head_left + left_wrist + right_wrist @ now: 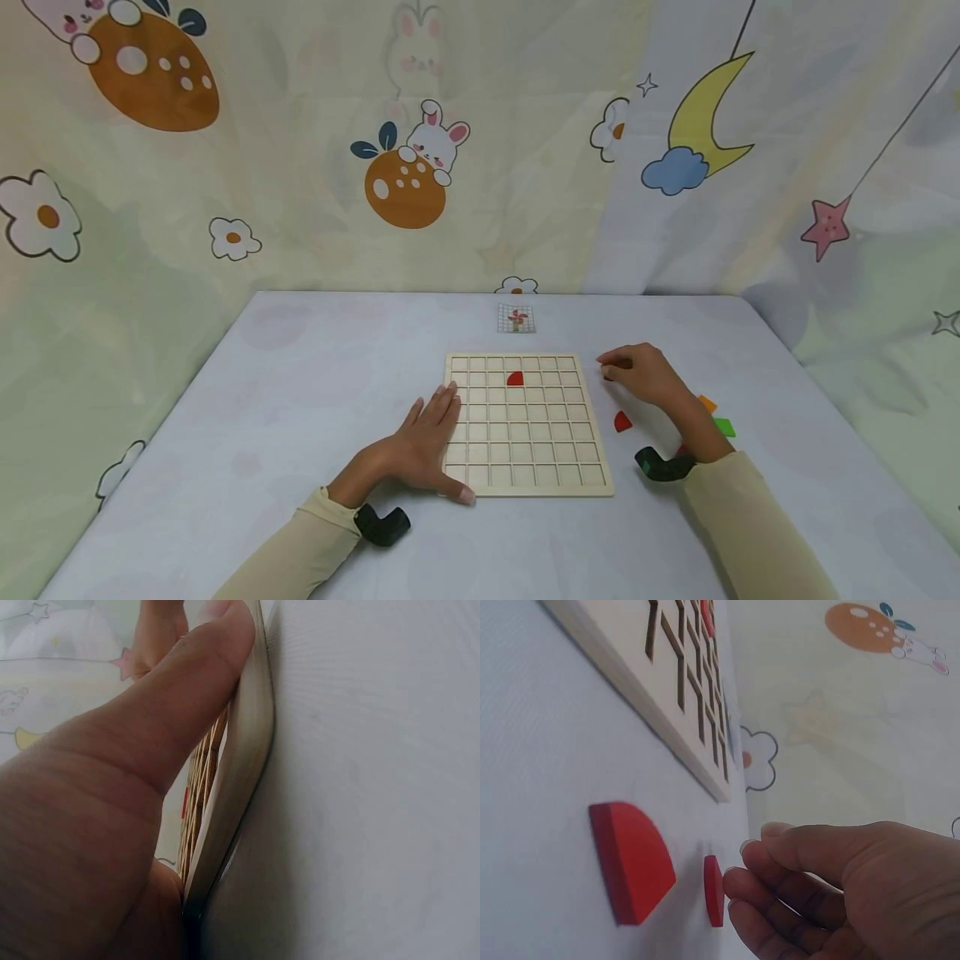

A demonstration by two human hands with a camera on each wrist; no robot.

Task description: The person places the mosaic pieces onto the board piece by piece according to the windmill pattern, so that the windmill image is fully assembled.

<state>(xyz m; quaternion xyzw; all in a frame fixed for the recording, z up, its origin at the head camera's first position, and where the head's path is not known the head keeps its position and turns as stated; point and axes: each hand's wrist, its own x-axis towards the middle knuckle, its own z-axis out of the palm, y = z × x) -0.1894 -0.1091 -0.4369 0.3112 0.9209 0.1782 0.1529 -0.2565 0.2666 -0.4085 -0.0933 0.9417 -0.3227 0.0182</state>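
A pale wooden grid board [533, 432] lies on the table, a red quarter-circle piece [515, 379] in one of its upper cells. My left hand [423, 446] rests with spread fingers on the board's left edge, its thumb at the near-left corner. Off the board's right side, my right hand [641, 372] hovers low with loosely bent fingers. In the right wrist view, its fingertips are right beside a red piece [714, 891]; nothing shows between thumb and forefinger. Nearer to me lies another red quarter-circle piece [634, 862].
Behind the board is a small card [516, 318] with a pinwheel-like picture on a grid. Orange [707, 404] and green [724, 427] pieces lie by my right forearm, with a bit of red [682, 450] partly hidden there. A printed cloth hangs behind the table.
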